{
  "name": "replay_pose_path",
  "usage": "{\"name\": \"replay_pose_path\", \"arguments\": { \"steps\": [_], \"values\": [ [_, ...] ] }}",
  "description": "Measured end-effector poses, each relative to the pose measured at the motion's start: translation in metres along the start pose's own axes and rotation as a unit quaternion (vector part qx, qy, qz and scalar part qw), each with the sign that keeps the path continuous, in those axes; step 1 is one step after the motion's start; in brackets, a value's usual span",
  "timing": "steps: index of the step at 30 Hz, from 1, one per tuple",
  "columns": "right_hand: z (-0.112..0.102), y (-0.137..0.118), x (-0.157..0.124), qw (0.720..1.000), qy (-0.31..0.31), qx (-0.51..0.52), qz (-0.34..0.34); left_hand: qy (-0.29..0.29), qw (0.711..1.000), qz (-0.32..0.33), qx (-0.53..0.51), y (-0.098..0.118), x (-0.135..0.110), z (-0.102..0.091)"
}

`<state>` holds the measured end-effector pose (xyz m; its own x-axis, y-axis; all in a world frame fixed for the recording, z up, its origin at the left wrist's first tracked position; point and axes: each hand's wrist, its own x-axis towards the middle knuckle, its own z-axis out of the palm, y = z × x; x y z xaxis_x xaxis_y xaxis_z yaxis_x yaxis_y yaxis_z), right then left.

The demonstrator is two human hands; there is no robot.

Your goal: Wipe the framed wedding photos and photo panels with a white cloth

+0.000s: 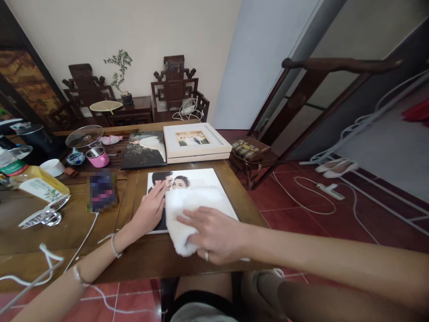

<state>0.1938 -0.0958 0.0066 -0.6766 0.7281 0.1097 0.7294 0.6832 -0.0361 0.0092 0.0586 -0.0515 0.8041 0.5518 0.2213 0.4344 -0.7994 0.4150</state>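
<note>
Head view, looking down at a wooden table point(137, 264): a portrait panel point(208, 178) showing two people lies flat near the table's front right corner, and every place below is told from it. Over the panel's middle and right side rests a white cloth point(197, 197), its near end reaching past the panel's near edge. The right hand point(212, 232) grasps the cloth from above with bent fingers; how the fingertips are tucked in is hard to make out. From this hand, the cloth spreads left and away, toward the panel's far edge. Its long axis is uncertain because the hand covers part of it. The right hand is the nearer one, in contact with the cloth; the left hand point(152, 208) lies on the panel's left side, fingers outstretched and clutching nothing, just beside the cloth's left edge.

The cloth looks thick, fluffy and loosely folded, with a rounded, puckered near end. The panel is mostly white, with dark clothing pictured on its left.

Beyond the panel sit a white framed picture point(193, 139) and, left of that, a dark photo panel point(144, 151). A pink cup point(98, 158) is farther to the panel's left, and a wooden chair point(300, 96) stands off to its right.
</note>
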Motion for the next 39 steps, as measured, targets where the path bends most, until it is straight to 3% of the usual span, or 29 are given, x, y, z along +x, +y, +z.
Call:
{"name": "replay_pose_path", "arguments": {
  "steps": [9,14,19,27,31,34,39],
  "values": [
    [-0.001,0.076,0.02,0.995,-0.011,-0.015,0.1,0.024,1.0,0.013,0.003,-0.002,-0.002,0.002],
    [-0.01,0.096,0.038,0.991,-0.024,-0.002,0.129,0.021,1.0,0.017,0.002,-0.002,-0.002,0.002],
    [-0.01,0.081,0.037,0.992,-0.048,-0.036,0.112,0.025,1.0,0.018,-0.003,-0.002,-0.002,0.002],
    [-0.027,-0.004,0.017,0.989,-0.142,-0.025,0.042,0.008,1.0,0.003,0.003,-0.001,-0.003,0.0],
    [-0.029,-0.032,0.017,0.988,-0.14,-0.004,0.066,0.016,1.0,0.006,-0.001,-0.001,-0.002,0.0],
    [-0.028,-0.028,0.024,0.985,-0.134,0.023,0.104,0.015,1.0,0.008,-0.004,-0.002,-0.002,0.001],
    [-0.024,0.019,0.032,0.985,-0.103,0.036,0.137,0.013,1.0,0.008,-0.007,-0.003,-0.002,0.001]
  ]
}}
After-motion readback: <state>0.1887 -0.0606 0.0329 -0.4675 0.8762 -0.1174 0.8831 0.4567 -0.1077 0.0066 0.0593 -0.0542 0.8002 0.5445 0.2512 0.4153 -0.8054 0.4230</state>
